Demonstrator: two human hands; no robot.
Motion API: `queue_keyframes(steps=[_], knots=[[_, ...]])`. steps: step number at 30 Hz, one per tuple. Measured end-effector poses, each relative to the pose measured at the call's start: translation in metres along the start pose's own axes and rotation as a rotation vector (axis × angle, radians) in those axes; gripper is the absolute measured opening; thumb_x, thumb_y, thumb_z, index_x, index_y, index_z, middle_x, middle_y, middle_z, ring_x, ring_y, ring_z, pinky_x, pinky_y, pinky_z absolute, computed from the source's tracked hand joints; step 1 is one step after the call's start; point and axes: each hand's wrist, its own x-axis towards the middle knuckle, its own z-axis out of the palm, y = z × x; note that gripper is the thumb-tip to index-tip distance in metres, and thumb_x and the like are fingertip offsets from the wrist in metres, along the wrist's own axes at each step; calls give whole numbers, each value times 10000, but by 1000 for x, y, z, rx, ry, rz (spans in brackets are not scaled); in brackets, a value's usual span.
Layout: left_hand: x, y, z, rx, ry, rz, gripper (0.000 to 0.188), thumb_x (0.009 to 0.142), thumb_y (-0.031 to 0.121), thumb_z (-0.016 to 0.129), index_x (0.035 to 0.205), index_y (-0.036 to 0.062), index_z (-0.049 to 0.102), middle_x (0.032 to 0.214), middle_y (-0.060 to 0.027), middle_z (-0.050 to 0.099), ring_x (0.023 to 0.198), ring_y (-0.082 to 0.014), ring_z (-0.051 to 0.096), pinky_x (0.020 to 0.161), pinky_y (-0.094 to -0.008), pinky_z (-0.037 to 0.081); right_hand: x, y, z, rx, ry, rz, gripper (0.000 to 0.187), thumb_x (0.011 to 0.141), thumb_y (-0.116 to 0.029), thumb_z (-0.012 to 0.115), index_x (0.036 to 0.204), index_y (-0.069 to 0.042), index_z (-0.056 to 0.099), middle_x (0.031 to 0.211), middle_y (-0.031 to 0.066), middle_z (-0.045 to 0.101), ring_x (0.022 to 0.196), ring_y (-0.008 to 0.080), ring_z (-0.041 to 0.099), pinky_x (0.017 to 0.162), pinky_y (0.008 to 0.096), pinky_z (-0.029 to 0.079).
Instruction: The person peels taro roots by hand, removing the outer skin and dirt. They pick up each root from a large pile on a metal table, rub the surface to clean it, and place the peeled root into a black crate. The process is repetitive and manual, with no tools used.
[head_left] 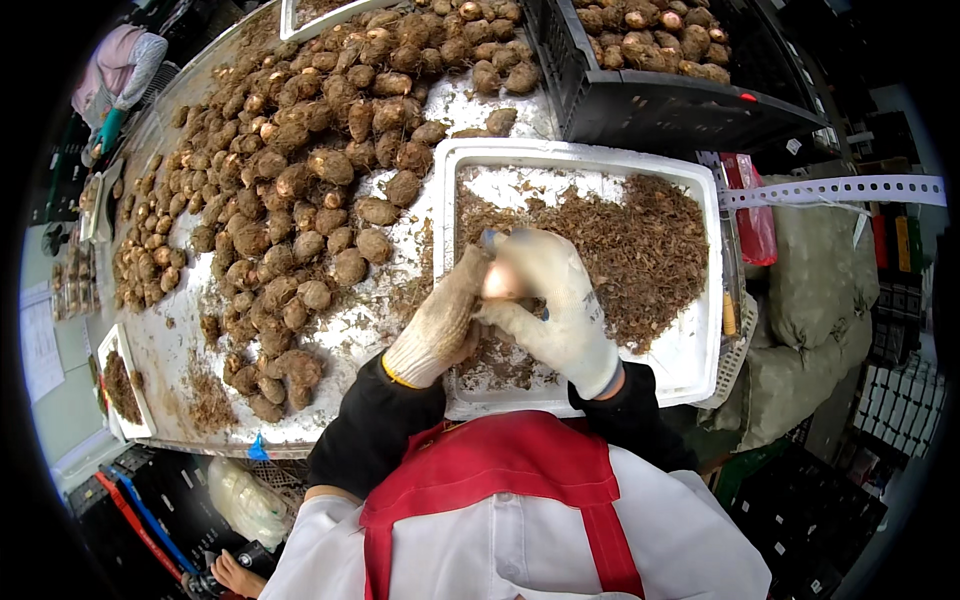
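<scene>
Both my hands wear pale knitted gloves and meet over the white foam tray [708, 370], whose bed of brown peelings [650, 250] lies beneath them. A taro corm [502, 283] with a bare pinkish end shows between them. My left hand [440, 310], its glove stained brown, is closed on the corm from the left. From the right, my right hand [555, 295] is closed on it with the thumb below; its upper fingers are blurred. A small bluish tip shows between the hands, too unclear to name.
A large heap of hairy brown taro corms [300, 180] covers the table to the left. A black crate [680, 105] of corms stands at the far right. Sacks [800, 290] lie right of the tray. Another person [120, 75] is at the far left.
</scene>
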Motion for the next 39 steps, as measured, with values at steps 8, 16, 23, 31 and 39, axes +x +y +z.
queue_keyframes(steps=[8,16,23,31,39], knots=[[18,-32,-25,78,-155,157,458,1030,374,583,1330,34,515,1055,-76,621,884,-142,650,673,-292,565,0,4,11,393,129,263,244,925,-61,582,1101,10,735,1084,170,727,986,293,704,865,344,549],[-14,2,14,442,-23,295,600,910,156,718,1413,4,427,1151,-109,602,920,-148,613,789,-303,551,-13,41,-23,282,36,603,296,1020,-259,593,1174,-26,689,845,18,664,731,80,576,627,269,458],[-14,8,23,820,133,349,617,837,82,782,1373,30,482,1229,-116,620,1097,-165,606,932,-321,523,-36,13,-10,777,-105,509,467,1058,-206,566,1461,14,479,1296,92,626,1140,148,595,996,283,488],[-10,5,10,992,98,626,443,803,35,741,1238,21,660,1293,-151,625,1201,-253,618,1011,-354,500,-24,-2,-12,940,-101,663,477,1012,-101,588,1461,17,482,1278,77,628,1144,127,585,996,274,476],[-8,-1,12,453,75,469,360,997,140,570,1303,-48,600,1283,-162,644,1180,-240,621,1036,-336,470,-26,-2,3,243,40,259,618,805,-58,757,1381,9,545,1245,180,632,1156,301,630,1001,365,483]])
